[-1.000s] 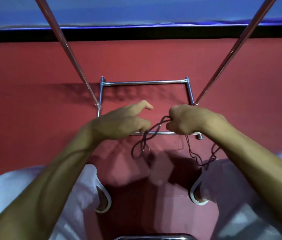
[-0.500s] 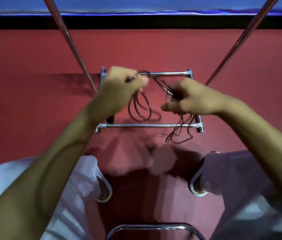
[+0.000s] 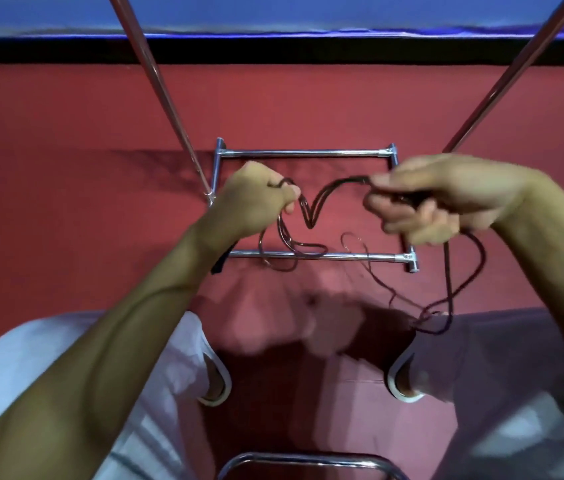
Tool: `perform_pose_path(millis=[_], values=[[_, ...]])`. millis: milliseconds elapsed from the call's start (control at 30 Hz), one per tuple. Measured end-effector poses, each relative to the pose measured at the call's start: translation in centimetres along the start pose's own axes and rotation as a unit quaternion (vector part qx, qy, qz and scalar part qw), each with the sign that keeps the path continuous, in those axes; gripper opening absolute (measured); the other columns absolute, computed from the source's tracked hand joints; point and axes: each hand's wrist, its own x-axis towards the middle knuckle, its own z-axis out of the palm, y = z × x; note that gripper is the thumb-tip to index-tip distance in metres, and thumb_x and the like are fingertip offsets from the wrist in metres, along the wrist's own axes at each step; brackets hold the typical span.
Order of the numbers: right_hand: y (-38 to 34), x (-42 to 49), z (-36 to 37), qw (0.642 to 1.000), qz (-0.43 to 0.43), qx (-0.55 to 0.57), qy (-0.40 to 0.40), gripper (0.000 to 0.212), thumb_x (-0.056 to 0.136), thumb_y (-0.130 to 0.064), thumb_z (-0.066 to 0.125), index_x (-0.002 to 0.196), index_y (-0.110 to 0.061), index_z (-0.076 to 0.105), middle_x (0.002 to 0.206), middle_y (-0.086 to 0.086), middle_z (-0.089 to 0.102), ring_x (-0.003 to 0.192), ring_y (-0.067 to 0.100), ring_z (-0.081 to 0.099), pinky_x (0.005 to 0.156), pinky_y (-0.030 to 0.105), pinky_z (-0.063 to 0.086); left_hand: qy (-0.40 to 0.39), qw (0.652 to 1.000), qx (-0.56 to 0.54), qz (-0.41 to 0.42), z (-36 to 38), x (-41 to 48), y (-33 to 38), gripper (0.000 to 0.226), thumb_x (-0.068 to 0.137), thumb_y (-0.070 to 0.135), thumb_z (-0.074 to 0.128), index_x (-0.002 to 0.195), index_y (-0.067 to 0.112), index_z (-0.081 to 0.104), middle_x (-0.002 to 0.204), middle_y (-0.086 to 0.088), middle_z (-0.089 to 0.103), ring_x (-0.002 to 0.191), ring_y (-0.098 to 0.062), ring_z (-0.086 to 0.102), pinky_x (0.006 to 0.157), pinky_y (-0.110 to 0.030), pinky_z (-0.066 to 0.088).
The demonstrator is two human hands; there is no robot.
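Note:
A thin dark cord runs between both hands in the head view and sags in a V between them. My left hand grips several coiled loops of it, which hang down over a chrome bar. My right hand pinches the cord between thumb and fingers; its loose end drops past the wrist and trails in a tangle onto my right thigh. Both hands are held above a chrome rectangular frame.
The frame lies on a red floor. Two slanted chrome poles rise from its sides toward the top corners. A blue band with a black strip borders the far edge. A curved chrome rail sits at the bottom, between my knees in light trousers.
My hands have moved apart, stretching the cord between them. The left hand dropped lower with its loops; the right hand shifted right, and the loose end now trails on my right thigh.

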Motion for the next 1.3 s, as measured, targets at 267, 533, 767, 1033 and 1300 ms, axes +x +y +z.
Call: perform_pose_path(millis=[267,533,767,1033,1300], values=[[1.4,5.3,-3.7,0.715,-0.005,-0.402,0.572,0.042,0.099,-0.043,0.054,0.1,-0.003,0.065,0.091,0.02,0.061,0.087,0.038,0.056,0.075,0.041,0.044,-0.066,0.994,-0.043,-0.079,0.6,-0.4,1.2,0.035,0.101,0.038,0.049,0.075,0.014,0.047,0.055,-0.001,0.045,0.048,-0.021,0.039,0.052,-0.03,0.03],[2.1,7.5,1.5,0.819,-0.335,-0.341,0.318,0.073,0.069,-0.007,0.054,0.141,0.0,0.047,0.14,0.012,0.054,0.13,0.019,0.053,0.109,0.031,0.044,-0.242,0.935,-0.259,0.0,-0.2,-0.9,2.7,0.041,0.057,0.004,0.044,0.092,-0.014,0.053,0.058,0.002,0.018,0.043,-0.011,0.012,0.051,-0.028,0.016],[1.1,7.2,1.4,0.963,-0.187,0.022,0.193,0.051,0.081,-0.025,0.054,0.128,-0.004,0.055,0.091,0.022,0.059,0.062,0.03,0.059,0.062,0.034,0.048,-0.205,0.939,-0.275,-0.007,-1.0,-0.9,2.8,0.018,0.081,-0.003,0.049,0.088,-0.015,0.06,0.045,0.002,0.028,0.036,-0.008,0.021,0.049,-0.028,0.017],[2.3,4.9,-1.1,0.798,-0.14,-0.526,0.259,0.01,0.095,-0.021,0.07,0.085,-0.019,0.072,0.077,0.0,0.074,0.076,0.021,0.071,0.077,0.044,0.056,-0.07,0.987,-0.116,0.089,-0.7,-0.4,1.5,0.013,0.089,0.001,0.058,0.078,0.007,0.062,0.044,0.013,0.042,0.042,-0.003,0.034,0.047,-0.024,0.028],[2.8,5.5,0.0,0.832,-0.145,-0.474,0.249,0.021,0.1,-0.022,0.062,0.084,-0.016,0.074,0.07,-0.003,0.073,0.067,0.019,0.066,0.065,0.039,0.054,0.162,0.911,0.285,0.251,0.2,-0.4,-0.5,0.029,0.094,0.033,0.059,0.072,0.016,0.067,0.068,0.0,0.055,0.074,-0.034,0.051,0.066,-0.038,0.035]])
